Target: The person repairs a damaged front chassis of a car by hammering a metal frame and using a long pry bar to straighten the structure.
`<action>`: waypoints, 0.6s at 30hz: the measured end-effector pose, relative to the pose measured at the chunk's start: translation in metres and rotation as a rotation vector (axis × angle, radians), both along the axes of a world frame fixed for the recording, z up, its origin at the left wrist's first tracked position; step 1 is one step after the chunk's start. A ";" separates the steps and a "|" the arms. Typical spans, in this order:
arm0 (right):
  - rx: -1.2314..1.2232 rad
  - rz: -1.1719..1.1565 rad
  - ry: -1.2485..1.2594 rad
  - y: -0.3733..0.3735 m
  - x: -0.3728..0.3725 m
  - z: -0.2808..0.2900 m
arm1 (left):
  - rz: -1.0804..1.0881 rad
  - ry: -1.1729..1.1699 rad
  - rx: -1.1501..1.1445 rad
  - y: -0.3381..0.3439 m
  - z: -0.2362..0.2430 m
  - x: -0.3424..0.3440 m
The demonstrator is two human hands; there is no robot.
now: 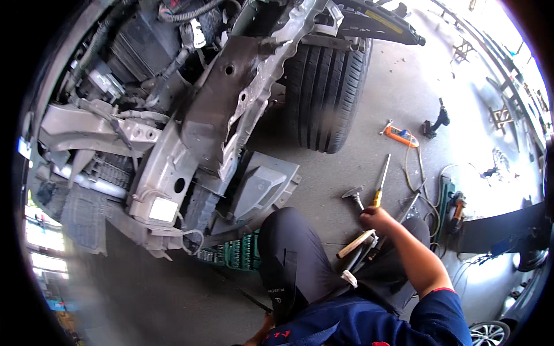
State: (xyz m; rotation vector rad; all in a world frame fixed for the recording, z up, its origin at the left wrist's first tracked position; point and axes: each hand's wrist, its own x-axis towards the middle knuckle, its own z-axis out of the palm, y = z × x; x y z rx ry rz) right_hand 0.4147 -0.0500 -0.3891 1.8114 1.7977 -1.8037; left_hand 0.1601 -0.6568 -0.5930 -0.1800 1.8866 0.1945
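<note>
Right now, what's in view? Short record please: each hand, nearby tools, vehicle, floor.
right hand: at the yellow-handled screwdriver; hand grip unclear
left hand: partly visible at lower edge, by a dark rod; hand grip unclear
nearby tools: round-headed metal tool, wooden handle
vehicle: exposed front metalwork, black tyre
floor: orange device, green tool case

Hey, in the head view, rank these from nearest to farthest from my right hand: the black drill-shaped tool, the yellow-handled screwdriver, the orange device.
From your right hand:
1. Yellow-handled screwdriver: just beyond the hand.
2. Orange device: farther out on the floor, slightly right.
3. Black drill-shaped tool: beyond and right of the device.
</note>
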 end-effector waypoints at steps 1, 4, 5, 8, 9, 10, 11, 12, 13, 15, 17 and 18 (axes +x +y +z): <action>0.046 -0.021 0.060 0.008 -0.005 0.012 | 0.066 0.049 -0.004 -0.006 0.006 0.004; 0.176 -0.045 0.206 0.025 -0.027 0.033 | 0.320 0.282 -0.026 -0.026 0.025 0.012; 0.153 -0.050 0.284 0.022 -0.044 0.054 | 0.406 0.375 -0.037 -0.040 0.035 0.013; 0.121 0.039 0.515 0.004 -0.073 0.117 | 0.411 0.489 -0.054 -0.067 0.077 0.017; 0.170 0.189 0.530 -0.005 -0.083 0.139 | 0.360 0.498 -0.067 -0.077 0.097 0.021; 0.122 0.296 0.610 -0.012 -0.087 0.160 | 0.298 0.495 -0.073 -0.085 0.114 0.022; 0.167 0.429 0.714 -0.018 -0.089 0.165 | 0.229 0.493 -0.078 -0.092 0.130 0.026; 0.218 0.543 0.755 -0.027 -0.093 0.183 | 0.171 0.491 -0.086 -0.100 0.149 0.031; 0.172 0.636 0.790 -0.035 -0.093 0.195 | 0.112 0.489 -0.090 -0.107 0.166 0.035; 0.086 0.829 0.824 -0.050 -0.094 0.218 | 0.018 0.485 -0.094 -0.115 0.198 0.040; 0.066 1.005 0.879 -0.060 -0.096 0.219 | -0.068 0.484 -0.087 -0.115 0.224 0.043; 0.009 1.057 0.895 -0.068 -0.100 0.216 | -0.106 0.486 -0.081 -0.108 0.240 0.045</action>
